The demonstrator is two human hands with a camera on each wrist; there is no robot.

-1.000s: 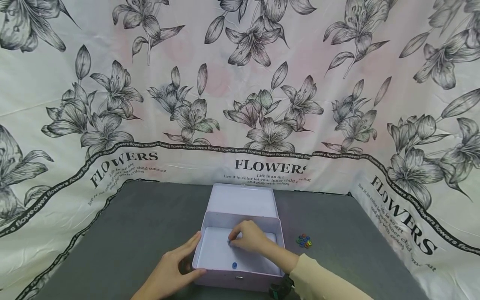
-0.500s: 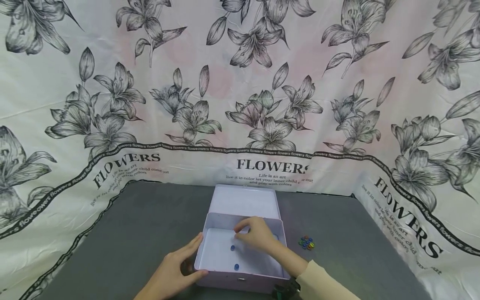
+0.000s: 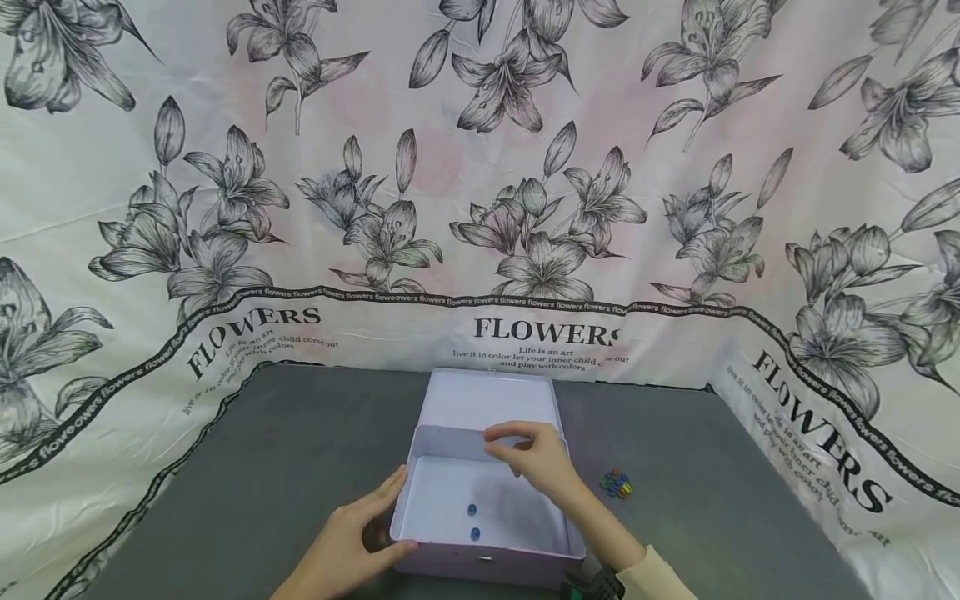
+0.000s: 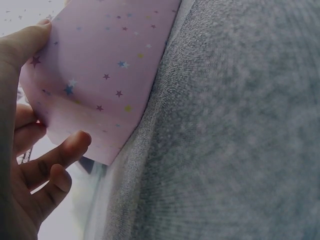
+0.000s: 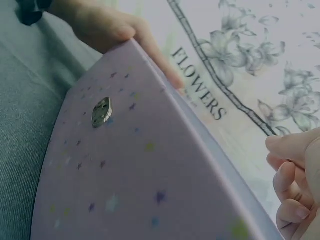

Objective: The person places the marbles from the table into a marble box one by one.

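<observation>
A pale lilac box (image 3: 487, 558) with its lid (image 3: 487, 398) laid back stands before me; small stars are printed on its outside in the wrist views. Two blue marbles lie on its white floor, one marble (image 3: 472, 509) behind the other marble (image 3: 476, 534). My left hand (image 3: 348, 533) holds the front left corner, thumb at the front and index finger along the left side. Above the box's back right part hovers my right hand (image 3: 536, 458), index finger and thumb bent with their tips slightly apart. Nothing shows between them.
A cluster of coloured marbles (image 3: 616, 483) lies on the grey tabletop (image 3: 315, 442) right of the box. A flower-printed cloth (image 3: 375, 250) encloses the back and sides. On the box's front sits a metal clasp (image 5: 102, 112).
My right hand has let go of a blue marble inside the box and moved up and right, away from it. That marble has shifted toward the front one. My left hand stays at the corner.
</observation>
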